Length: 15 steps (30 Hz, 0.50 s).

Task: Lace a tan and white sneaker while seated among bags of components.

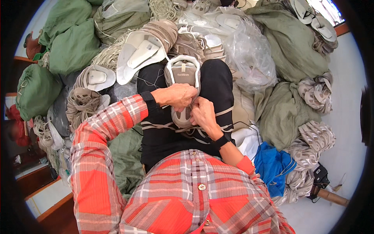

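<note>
A taupe and beige shoe upper (183, 75) with a white-edged collar lies in my lap between my knees, its heel end away from me and its toe towards me. My left hand (177, 95) reaches across its middle, with fingers curled closed on it. Just right of that, the fingers of my right hand (204, 116) pinch together at the upper's lacing area; whatever is between them is too small to make out. Beige laces (156, 125) stretch over both my thighs and run under the toe.
Stacked shoe uppers (142, 50) lie beyond my left knee, near a bundle of pale laces (107, 58). Green sacks (76, 46) stand at left. A clear plastic bag (251, 56) rests beyond my right knee. At right are a blue cloth bag (274, 167) and more uppers (317, 136).
</note>
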Motion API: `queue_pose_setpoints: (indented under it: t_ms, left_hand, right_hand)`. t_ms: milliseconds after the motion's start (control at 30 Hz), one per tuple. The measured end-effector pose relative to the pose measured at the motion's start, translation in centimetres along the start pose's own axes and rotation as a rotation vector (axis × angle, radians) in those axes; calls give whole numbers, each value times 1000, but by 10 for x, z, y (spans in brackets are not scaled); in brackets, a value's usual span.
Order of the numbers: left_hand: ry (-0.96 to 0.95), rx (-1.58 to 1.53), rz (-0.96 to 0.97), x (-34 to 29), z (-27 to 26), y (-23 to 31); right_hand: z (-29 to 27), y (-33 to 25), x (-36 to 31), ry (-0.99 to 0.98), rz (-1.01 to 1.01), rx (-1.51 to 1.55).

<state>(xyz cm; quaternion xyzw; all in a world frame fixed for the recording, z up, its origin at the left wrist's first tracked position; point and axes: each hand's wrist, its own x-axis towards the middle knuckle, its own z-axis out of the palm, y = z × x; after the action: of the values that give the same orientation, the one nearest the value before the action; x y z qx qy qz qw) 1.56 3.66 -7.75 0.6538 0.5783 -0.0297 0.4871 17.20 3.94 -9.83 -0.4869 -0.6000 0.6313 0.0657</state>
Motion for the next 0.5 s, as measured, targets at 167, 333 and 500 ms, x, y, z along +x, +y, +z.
queue_pose_setpoints:
  t_ms: [167, 333, 500]
  left_hand:
    - [-196, 156, -15, 10, -8, 2]
    - [242, 606, 426, 8, 7, -11]
    - [210, 681, 444, 8, 1, -1]
  right_hand:
    - [-5, 29, 9, -18, -172, -136]
    - [-29, 13, -19, 268, -700, -398]
    - [-27, 19, -27, 328, -931, -710]
